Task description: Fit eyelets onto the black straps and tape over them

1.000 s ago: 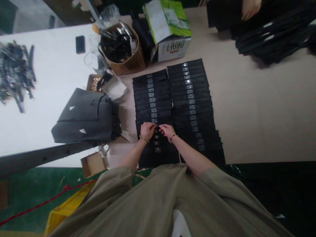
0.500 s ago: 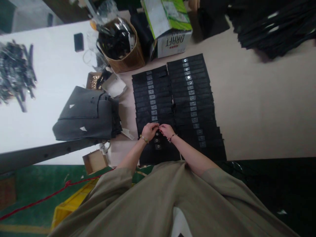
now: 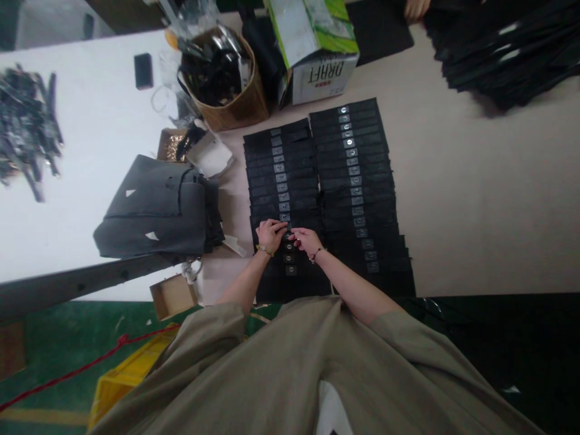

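The left hand (image 3: 269, 235) and right hand (image 3: 308, 240) are mid-frame, over overlapping black pieces (image 3: 301, 190); whether their fingertips grip anything, I cannot tell. The grey labels (image 3: 284, 206) are too small to read. Upper centre, a carton (image 3: 322, 81) reads "DRAFT"; grey fabric (image 3: 156, 202) lies left.
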{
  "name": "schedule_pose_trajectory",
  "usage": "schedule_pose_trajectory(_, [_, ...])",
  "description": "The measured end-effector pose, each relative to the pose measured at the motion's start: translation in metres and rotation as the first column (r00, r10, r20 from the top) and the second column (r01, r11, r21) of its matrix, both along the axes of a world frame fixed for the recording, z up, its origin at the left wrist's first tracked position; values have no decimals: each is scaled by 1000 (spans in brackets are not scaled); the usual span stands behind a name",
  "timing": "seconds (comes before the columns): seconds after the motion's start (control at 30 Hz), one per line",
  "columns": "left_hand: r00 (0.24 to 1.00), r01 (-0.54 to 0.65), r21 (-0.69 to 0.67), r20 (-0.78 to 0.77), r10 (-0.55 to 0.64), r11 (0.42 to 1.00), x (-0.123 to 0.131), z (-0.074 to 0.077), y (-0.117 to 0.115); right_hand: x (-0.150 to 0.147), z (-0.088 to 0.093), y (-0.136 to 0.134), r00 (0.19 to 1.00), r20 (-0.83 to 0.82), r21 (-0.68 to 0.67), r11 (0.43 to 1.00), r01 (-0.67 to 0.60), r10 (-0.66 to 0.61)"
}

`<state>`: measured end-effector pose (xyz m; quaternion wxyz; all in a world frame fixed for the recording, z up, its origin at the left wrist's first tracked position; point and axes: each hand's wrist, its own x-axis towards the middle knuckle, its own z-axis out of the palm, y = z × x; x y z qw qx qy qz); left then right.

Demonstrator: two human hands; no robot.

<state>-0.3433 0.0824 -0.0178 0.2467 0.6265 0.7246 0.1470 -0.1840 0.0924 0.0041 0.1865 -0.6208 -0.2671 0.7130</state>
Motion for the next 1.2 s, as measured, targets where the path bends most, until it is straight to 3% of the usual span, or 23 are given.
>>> schedule_pose_trajectory(0.27, [995, 77, 3, -64, -77, 997, -6, 13, -3, 2, -1, 2, 999, 37, 7, 999, -33, 33])
schedule_pose_trajectory(0.43, [943, 332, 49, 8, -333, 942, -9, 17, -5, 1, 0, 7, 995, 22, -3, 995, -101, 101])
schedule_pose_trajectory(0.5, [930, 365, 53, 20, -366, 930, -10, 16, -1, -2, 2, 13, 993, 12, -14, 993, -120, 120])
schedule_pose_trajectory(0.73, [965, 262, 94, -48, -259, 960, -13, 5, 27, -18, 6, 47, 998, -40, 7, 998, -55, 55])
schedule_pose_trajectory(0.9, [984, 136, 41, -120, -130, 990, -8, -1, 35, -19, 0, 70, 994, 104, 110, 994, 13, -24])
schedule_pose_trajectory(1.2, [973, 193, 77, -145, -180, 978, -7, -9, 33, -6, -13, 74, 998, -39, 19, 999, 46, -46])
